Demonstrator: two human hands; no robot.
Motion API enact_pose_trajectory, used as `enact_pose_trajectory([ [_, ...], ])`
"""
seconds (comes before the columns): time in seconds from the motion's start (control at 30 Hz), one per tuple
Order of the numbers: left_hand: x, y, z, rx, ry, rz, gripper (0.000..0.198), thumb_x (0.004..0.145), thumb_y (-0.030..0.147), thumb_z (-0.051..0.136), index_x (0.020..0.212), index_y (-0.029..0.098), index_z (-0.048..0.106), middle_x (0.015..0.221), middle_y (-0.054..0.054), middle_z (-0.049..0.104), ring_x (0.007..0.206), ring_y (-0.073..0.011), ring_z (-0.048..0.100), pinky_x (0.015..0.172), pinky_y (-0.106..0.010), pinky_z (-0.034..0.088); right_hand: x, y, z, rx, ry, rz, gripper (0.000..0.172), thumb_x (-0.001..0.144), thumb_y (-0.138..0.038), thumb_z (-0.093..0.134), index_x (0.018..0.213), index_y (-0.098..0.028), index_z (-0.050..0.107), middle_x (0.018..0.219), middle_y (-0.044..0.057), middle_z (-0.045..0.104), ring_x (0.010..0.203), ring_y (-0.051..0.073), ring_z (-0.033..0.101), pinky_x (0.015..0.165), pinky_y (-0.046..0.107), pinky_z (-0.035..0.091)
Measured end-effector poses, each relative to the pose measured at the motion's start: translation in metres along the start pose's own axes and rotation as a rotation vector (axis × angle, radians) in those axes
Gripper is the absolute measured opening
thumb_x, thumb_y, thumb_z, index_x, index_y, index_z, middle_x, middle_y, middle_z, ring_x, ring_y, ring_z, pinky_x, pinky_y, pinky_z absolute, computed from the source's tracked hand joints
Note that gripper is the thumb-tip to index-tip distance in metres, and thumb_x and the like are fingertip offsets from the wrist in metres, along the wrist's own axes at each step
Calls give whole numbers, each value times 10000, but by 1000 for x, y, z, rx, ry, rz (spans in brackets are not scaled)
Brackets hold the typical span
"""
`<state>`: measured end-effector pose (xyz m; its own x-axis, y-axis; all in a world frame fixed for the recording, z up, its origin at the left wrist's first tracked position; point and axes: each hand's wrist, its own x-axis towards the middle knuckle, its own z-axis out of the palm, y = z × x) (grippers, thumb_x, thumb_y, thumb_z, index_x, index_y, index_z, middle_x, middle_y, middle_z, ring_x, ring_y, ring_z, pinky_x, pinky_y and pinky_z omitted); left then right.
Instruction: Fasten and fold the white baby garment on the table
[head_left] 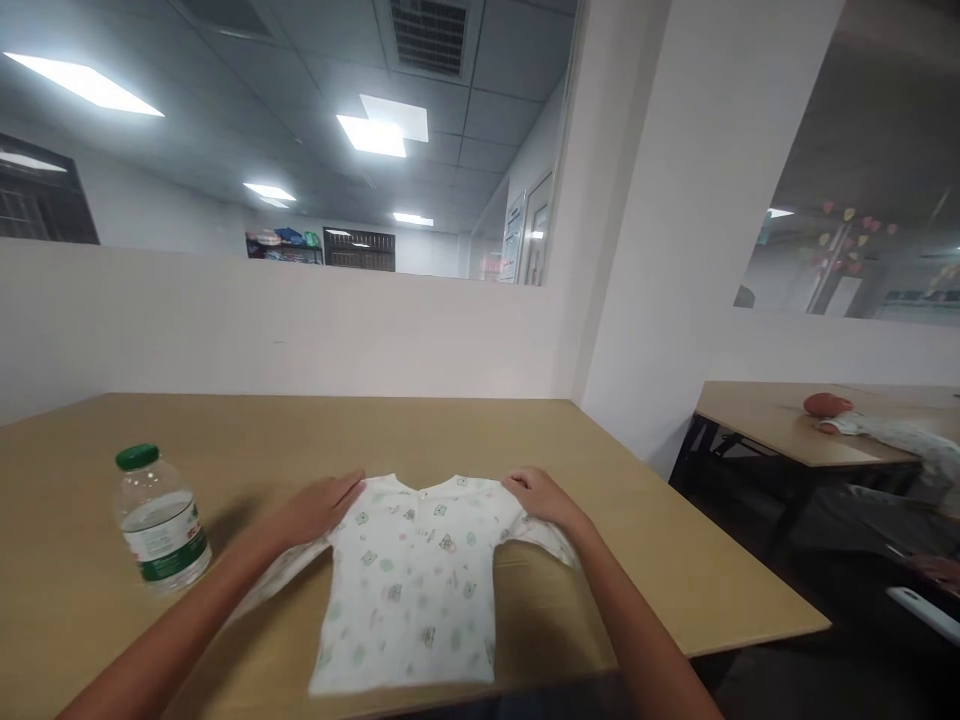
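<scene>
A small white long-sleeved baby shirt (409, 580) with green and grey animal prints is spread out in front of me, neckline toward the wall. My left hand (324, 505) is closed on its left shoulder, and my right hand (544, 497) grips the right shoulder. The sleeves run outward beneath my forearms, partly covered by them. The shirt's lower edge lies toward the table's near edge; whether all of the cloth touches the table I cannot tell.
A clear plastic bottle (165, 530) with a green cap stands on the wooden table (420, 430), left of my left forearm. A white wall (337, 330) with a window rises behind. Another table (787, 425) at the right bears a reddish round object (827, 404) and pale cloth (892, 437).
</scene>
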<state>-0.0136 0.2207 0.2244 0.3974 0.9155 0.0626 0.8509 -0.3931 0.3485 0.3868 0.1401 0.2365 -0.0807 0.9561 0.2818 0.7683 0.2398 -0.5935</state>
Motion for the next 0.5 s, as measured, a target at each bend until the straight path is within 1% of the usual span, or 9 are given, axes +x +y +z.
enact_pose_trajectory([
  [0.03, 17, -7, 14, 7, 2, -25, 692, 930, 728, 159, 1047, 170, 551, 949, -16, 601, 789, -4, 468, 721, -120, 237, 14, 12, 12, -31, 8, 24, 330, 922, -306, 479, 636, -174, 378, 641, -21, 408, 647, 118, 363, 594, 255, 232],
  [0.1, 42, -17, 38, -5, 21, -53, 654, 938, 679, 175, 1108, 183, 567, 1042, -26, 601, 861, -16, 484, 739, -124, 220, 35, 33, 31, -79, 50, 70, 312, 908, -262, 489, 626, -170, 395, 652, -6, 461, 668, 126, 395, 623, 263, 239],
  [0.17, 54, -23, 52, -25, 43, -70, 665, 926, 693, 192, 1142, 201, 583, 1146, -23, 585, 941, -27, 492, 765, -122, 238, 47, 48, 42, -117, 98, 109, 285, 912, -257, 495, 650, -167, 430, 699, 17, 532, 697, 137, 430, 650, 267, 252],
  [0.27, 50, -36, 56, -53, 80, -86, 729, 878, 787, 238, 1137, 217, 612, 1218, -22, 557, 1061, -53, 484, 836, -119, 281, 46, 66, 41, -145, 125, 137, 308, 936, -376, 517, 713, -165, 500, 802, 44, 611, 741, 152, 483, 671, 264, 286],
  [0.33, 40, -52, 53, -64, 68, -94, 777, 803, 864, 345, 1122, 217, 632, 1253, -22, 541, 1115, -71, 475, 876, -123, 307, 35, 81, 31, -152, 107, 146, 375, 907, -494, 566, 727, -167, 540, 831, 49, 632, 753, 165, 508, 673, 264, 310],
  [0.37, 35, -62, 52, -64, 49, -100, 790, 759, 884, 412, 1110, 214, 641, 1268, -18, 533, 1124, -74, 474, 891, -125, 320, 28, 89, 25, -152, 89, 150, 397, 868, -535, 609, 727, -167, 561, 835, 50, 638, 758, 174, 520, 674, 267, 323],
  [0.43, 26, -85, 48, -58, 30, -107, 761, 717, 857, 503, 1102, 216, 650, 1275, -7, 530, 1133, -73, 473, 932, -123, 339, 13, 106, 12, -129, 43, 156, 403, 766, -562, 707, 759, -167, 624, 879, 58, 663, 800, 199, 555, 703, 274, 365],
  [0.5, 20, -104, 47, -81, 10, -104, 714, 739, 796, 503, 1092, 194, 650, 1248, -11, 542, 1114, -63, 480, 946, -114, 349, 1, 122, 2, -47, 10, 174, 380, 688, -499, 764, 857, -166, 696, 993, 80, 691, 913, 239, 594, 784, 285, 412],
])
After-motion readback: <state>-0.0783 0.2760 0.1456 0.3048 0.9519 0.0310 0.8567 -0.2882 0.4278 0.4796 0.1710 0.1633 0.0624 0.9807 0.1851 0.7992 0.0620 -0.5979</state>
